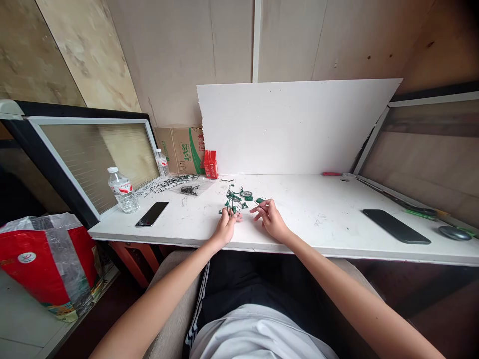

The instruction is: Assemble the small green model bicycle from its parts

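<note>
My left hand (225, 227) is over the white table's front half, its fingers closed on a small green model part (231, 209). To its right my right hand (272, 219) pinches a thin dark stick-like piece (261, 206); its exact kind is too small to tell. Just beyond both hands lie several green pieces, among them a green frame-like part (234, 197) and a spoked wheel (246, 194). A small green block (249, 199) lies near the wheel. The two hands are apart.
Left on the table (299, 199) are a dark phone (151, 214), a water bottle (123, 191), black part frames (174, 183) and a plastic bag of dark pieces (189, 190). A red box (210, 164) stands behind. A dark slab (395, 227) and a mouse (454, 233) lie right.
</note>
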A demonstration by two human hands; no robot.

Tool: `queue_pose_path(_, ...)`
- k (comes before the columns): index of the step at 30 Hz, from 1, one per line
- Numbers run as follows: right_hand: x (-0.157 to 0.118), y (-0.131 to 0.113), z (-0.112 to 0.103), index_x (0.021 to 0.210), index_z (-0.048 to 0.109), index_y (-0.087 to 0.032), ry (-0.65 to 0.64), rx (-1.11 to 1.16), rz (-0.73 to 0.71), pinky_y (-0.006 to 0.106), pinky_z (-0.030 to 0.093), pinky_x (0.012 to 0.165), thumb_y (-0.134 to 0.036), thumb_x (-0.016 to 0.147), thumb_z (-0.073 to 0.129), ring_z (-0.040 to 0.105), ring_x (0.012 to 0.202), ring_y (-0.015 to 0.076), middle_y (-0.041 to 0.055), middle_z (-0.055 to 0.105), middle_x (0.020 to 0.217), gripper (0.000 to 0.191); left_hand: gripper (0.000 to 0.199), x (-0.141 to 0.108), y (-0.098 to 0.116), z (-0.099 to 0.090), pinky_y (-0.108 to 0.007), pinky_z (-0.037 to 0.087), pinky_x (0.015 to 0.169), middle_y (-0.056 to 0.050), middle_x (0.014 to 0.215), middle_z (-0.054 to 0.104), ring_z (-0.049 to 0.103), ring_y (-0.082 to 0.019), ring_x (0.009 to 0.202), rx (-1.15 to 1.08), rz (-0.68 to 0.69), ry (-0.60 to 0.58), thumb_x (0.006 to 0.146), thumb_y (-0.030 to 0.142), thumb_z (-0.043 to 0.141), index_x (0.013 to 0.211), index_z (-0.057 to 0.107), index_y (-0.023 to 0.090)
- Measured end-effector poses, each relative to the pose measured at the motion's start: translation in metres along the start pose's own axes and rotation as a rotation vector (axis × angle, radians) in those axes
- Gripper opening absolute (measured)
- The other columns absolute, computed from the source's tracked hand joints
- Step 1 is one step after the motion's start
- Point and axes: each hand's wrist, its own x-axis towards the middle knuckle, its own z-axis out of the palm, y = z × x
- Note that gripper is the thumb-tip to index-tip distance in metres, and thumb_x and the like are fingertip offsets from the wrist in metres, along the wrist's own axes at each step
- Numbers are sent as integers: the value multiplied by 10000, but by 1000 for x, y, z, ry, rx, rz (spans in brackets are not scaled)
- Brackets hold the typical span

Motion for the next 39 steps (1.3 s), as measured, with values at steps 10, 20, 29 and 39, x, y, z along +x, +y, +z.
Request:
queue_pose_path(10, -2, -17, 15, 1003, 547, -226, -9, 82, 64, 346, 530, 659, -588, 979, 613, 651, 662, 181, 27, 671, 824, 369, 212, 3, 13, -6, -380, 482, 949, -100, 1166, 710, 680, -218, 991, 18, -44, -41, 958, 359, 445, 1041, 549, 194)
queue_pose_path(20, -2, -20, 13, 991, 618, -212, -55, 74, 100, 348, 556, 689, -597, 957, 633, 667, 719, 189, 60, 705, 906, 387, 125, 5, -4, -4, -408, 477, 1042, -92, 1145, 710, 699, -239, 1120, 32, 30, -71, 985, 339, 488, 1017, 502, 219)
queue_pose_path(29, -3, -27, 13, 993, 624, -208, -73, 57, 103, 323, 545, 641, -609, 954, 619, 659, 728, 192, 72, 712, 926, 403, 249, 8, -19, -7, -482, 475, 1096, -132, 1139, 746, 728, -247, 1108, -24, 50, -48, 969, 248, 610, 1154, 446, 216)
queue_pose_path(39, -2, -27, 14, 1025, 696, -196, -169, 65, 64, 358, 554, 738, -554, 992, 557, 652, 716, 204, 79, 743, 890, 385, 426, 12, -6, -5, -481, 490, 1109, -127, 1149, 760, 718, -261, 1090, -50, 9, -97, 862, 195, 701, 1280, 628, 155)
